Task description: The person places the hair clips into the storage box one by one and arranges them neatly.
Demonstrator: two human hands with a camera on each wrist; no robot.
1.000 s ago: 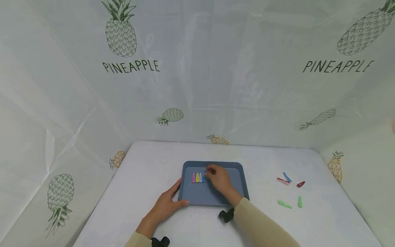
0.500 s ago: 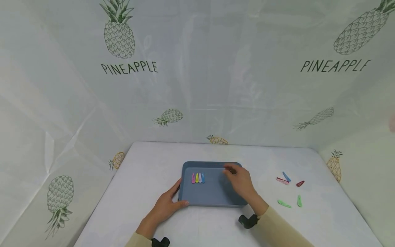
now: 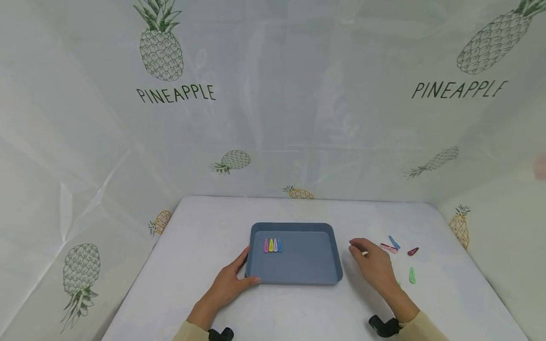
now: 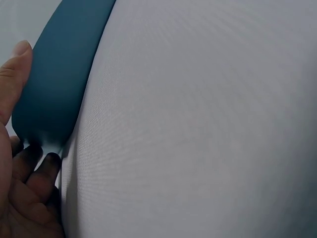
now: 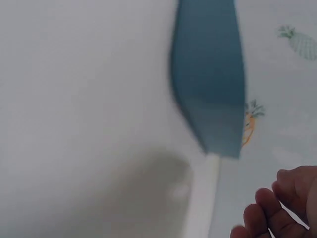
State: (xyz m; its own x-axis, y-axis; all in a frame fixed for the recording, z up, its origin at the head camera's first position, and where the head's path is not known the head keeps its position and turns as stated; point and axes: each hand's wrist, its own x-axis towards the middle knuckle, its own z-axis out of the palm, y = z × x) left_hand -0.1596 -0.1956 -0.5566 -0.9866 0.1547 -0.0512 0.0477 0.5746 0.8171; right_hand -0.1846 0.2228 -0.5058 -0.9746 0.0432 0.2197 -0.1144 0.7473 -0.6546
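My left hand holds the near left corner of the blue-grey tray; in the left wrist view the thumb lies at the rim and the fingers curl against the corner. Inside the tray, a pink hair clip, a yellow clip, a pale lilac clip and a blue clip stand side by side in a row. Between the tray and the loose clips, my right hand hovers with loosely bent fingers. Nothing shows in its fingers.
Right of the right hand lie a loose blue clip, a red clip and a pink clip close together, a dark red clip and a green clip. Another green clip is mostly hidden by the right hand. A pineapple-print sheet hangs behind the white table.
My right hand has moved right, from beside the blue clip in the tray, past the tray's right edge, toward the loose clips. The left hand stays on the tray corner.
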